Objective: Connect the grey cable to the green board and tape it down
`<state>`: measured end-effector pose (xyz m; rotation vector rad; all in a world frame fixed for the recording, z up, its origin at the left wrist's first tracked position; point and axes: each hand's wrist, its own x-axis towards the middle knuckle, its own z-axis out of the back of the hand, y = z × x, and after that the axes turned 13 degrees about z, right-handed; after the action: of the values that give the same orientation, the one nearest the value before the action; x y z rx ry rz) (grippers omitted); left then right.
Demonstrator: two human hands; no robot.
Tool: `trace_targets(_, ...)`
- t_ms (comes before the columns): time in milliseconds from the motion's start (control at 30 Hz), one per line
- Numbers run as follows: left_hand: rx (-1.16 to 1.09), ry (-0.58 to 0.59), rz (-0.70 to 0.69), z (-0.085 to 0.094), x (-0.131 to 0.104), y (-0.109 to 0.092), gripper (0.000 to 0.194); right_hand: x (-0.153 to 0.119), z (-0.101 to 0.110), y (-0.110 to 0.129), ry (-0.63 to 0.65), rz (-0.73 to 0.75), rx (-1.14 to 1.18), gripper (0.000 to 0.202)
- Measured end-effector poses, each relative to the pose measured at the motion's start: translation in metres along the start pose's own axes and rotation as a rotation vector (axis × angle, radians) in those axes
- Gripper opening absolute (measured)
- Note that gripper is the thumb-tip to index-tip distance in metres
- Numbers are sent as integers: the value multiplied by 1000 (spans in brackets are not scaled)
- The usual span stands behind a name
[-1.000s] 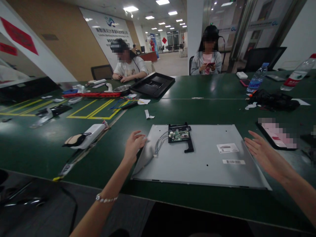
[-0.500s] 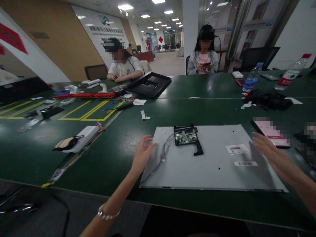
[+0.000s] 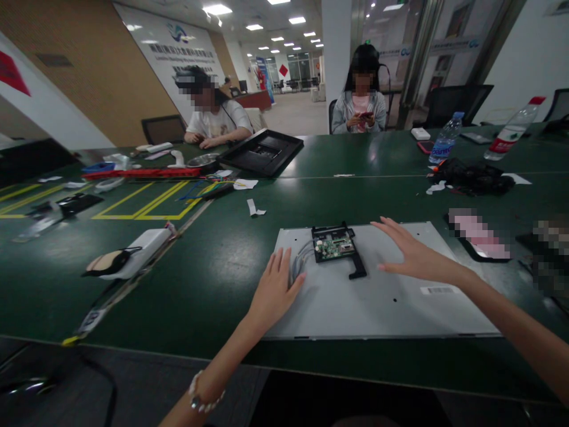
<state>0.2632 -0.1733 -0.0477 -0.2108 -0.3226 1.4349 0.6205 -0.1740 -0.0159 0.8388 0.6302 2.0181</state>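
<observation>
We note the grey metal panel (image 3: 377, 296) flat on the green desk (image 3: 213, 279), our left hand (image 3: 273, 290) resting on its left edge, fingers together, our right hand (image 3: 413, 255) hovering above it beside the circuit board (image 3: 333, 244), fingers spread, holding nothing.

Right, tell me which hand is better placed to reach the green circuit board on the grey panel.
Probably the right hand: it hovers open just beside the circuit board, while the left hand rests flat at the panel's left edge by the cables.
</observation>
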Motion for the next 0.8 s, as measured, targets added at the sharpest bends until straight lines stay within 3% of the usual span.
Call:
trace_targets(200, 112, -26, -42, -10, -3, 3, 72, 53, -24, -15, 166, 109, 104, 102)
trace_targets(400, 118, 7, -20, -8, 0, -1, 74, 80, -43, -31, 225, 151, 147, 107)
trace_targets(567, 128, 4, -15, -10, 4, -3, 76, 82, -43, -34, 204, 197, 87, 107)
trace_targets(800, 86, 65, -6, -7, 9, 3, 85, 53, -30, -28, 185, 133, 77, 108)
